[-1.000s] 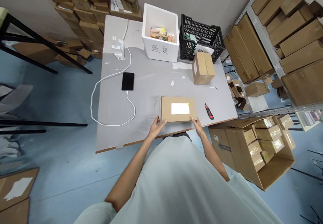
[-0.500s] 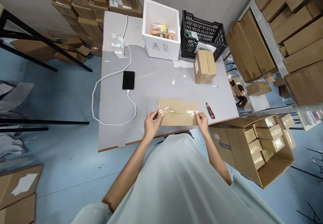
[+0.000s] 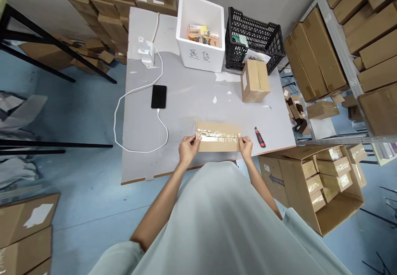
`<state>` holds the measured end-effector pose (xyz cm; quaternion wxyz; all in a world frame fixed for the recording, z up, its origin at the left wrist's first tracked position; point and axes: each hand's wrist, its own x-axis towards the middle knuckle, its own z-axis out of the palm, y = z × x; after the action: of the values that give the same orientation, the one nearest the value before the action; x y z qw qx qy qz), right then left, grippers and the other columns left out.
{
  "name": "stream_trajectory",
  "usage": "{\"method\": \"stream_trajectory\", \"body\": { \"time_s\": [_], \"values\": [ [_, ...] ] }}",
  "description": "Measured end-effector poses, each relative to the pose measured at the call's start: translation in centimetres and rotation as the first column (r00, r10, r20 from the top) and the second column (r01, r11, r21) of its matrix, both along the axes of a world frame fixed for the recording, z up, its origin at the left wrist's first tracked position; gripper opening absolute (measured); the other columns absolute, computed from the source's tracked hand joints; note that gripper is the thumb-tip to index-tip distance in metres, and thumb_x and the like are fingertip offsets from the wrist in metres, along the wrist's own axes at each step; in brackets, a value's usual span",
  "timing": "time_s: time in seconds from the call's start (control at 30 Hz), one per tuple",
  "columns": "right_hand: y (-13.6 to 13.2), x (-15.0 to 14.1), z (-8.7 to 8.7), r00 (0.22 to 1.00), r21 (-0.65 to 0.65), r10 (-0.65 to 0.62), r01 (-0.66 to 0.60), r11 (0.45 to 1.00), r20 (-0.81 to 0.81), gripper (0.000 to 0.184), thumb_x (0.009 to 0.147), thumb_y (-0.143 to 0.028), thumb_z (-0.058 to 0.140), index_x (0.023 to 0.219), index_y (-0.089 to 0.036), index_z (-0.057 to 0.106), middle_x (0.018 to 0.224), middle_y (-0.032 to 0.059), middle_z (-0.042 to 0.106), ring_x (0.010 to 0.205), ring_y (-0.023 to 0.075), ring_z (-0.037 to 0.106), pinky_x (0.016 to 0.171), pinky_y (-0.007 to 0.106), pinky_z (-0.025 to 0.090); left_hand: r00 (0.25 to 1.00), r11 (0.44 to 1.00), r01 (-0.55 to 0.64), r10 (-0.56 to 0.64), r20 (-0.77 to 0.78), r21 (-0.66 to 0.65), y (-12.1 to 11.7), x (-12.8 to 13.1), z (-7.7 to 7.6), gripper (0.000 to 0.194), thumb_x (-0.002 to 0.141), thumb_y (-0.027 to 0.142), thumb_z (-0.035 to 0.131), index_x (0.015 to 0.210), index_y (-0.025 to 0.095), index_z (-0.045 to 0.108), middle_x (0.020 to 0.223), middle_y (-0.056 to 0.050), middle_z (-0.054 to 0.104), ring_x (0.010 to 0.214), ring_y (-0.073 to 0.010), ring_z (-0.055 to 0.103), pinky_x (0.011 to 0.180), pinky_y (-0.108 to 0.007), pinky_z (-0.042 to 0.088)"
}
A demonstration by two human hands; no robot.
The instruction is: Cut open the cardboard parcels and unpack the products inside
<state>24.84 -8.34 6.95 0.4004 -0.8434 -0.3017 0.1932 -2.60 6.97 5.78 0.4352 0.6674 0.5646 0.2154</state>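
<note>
A long, narrow cardboard box (image 3: 218,146) lies at the front edge of the grey table, with shiny clear tape along its top seam. My left hand (image 3: 188,149) grips its left end, thumb on top. At the right end my right hand (image 3: 245,146) holds it the same way, thumb and fingers pinched on the edge. To the right of that hand rests a red and black utility knife (image 3: 259,137). A smaller taped carton (image 3: 255,80) stands farther back on the right.
A white foam bin (image 3: 200,56) and a black plastic crate (image 3: 251,35) stand at the table's back. On the left lie a phone (image 3: 159,96) and its white cable. A large open carton (image 3: 294,184) of small boxes sits at the right, below a loaded shelf.
My hands still hold the box's two ends, and the right hand has shifted slightly left. The tape on top looks flatter. The whole view has shifted a little.
</note>
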Motion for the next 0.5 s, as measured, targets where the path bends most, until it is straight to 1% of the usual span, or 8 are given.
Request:
{"method": "stream_trajectory", "body": {
  "time_s": [0.2,0.33,0.4,0.43,0.5],
  "values": [
    [-0.4,-0.2,-0.4,1.000,0.014,-0.004,0.004,1.000,-0.019,0.064,0.106,-0.074,0.056,0.076,-0.022,0.079,0.077,0.0037,0.060,0.082,0.0239,0.059,0.083,0.036,0.051,1.000,1.000,-0.018,0.018,-0.009,0.023,-0.7,0.0,-0.1,0.045,0.105,0.051,0.066,0.130,0.020,0.087,0.102,-0.008,0.073,0.094,-0.0269,0.070,0.093,-0.036,0.056],
    [-0.2,0.0,-0.8,0.999,0.036,-0.008,0.009,0.999,-0.038,0.066,0.102,-0.079,0.058,0.078,-0.022,0.080,0.078,0.0042,0.062,0.082,0.0235,0.060,0.083,0.036,0.052,0.999,0.999,-0.031,0.031,0.007,0.030,-0.8,0.0,-0.7,0.047,0.106,0.053,0.063,0.130,0.020,0.086,0.103,-0.009,0.074,0.097,-0.0268,0.071,0.095,-0.036,0.058],
    [-0.5,0.4,-1.1,0.996,0.052,-0.014,0.019,0.998,-0.084,0.066,0.099,-0.082,0.062,0.081,-0.021,0.081,0.083,0.0061,0.068,0.086,0.0238,0.063,0.086,0.036,0.054,0.998,0.999,-0.031,0.030,0.057,0.014,-0.6,-0.4,-1.4,0.052,0.105,0.057,0.063,0.132,0.018,0.085,0.111,-0.011,0.077,0.104,-0.0281,0.073,0.100,-0.038,0.059],
    [-0.8,0.6,-1.3,0.993,0.059,-0.019,0.026,0.998,-0.117,0.068,0.099,-0.083,0.061,0.085,-0.020,0.082,0.086,0.0078,0.072,0.087,0.0240,0.064,0.086,0.036,0.056,0.995,0.999,-0.034,0.035,0.098,-0.011,-0.5,-0.8,-1.9,0.056,0.105,0.060,0.062,0.134,0.017,0.084,0.116,-0.012,0.079,0.110,-0.0289,0.074,0.102,-0.039,0.060],
    [-2.0,1.2,-1.9,0.977,0.064,-0.034,0.049,0.997,-0.211,0.075,0.102,-0.083,0.052,0.101,-0.016,0.086,0.100,0.0130,0.080,0.089,0.0245,0.068,0.084,0.038,0.060,0.979,0.994,-0.058,0.075,0.191,-0.093,-0.5,-1.9,-3.3,0.063,0.108,0.065,0.056,0.139,0.016,0.079,0.130,-0.016,0.080,0.120,-0.0301,0.075,0.106,-0.042,0.062]
  ]
}}
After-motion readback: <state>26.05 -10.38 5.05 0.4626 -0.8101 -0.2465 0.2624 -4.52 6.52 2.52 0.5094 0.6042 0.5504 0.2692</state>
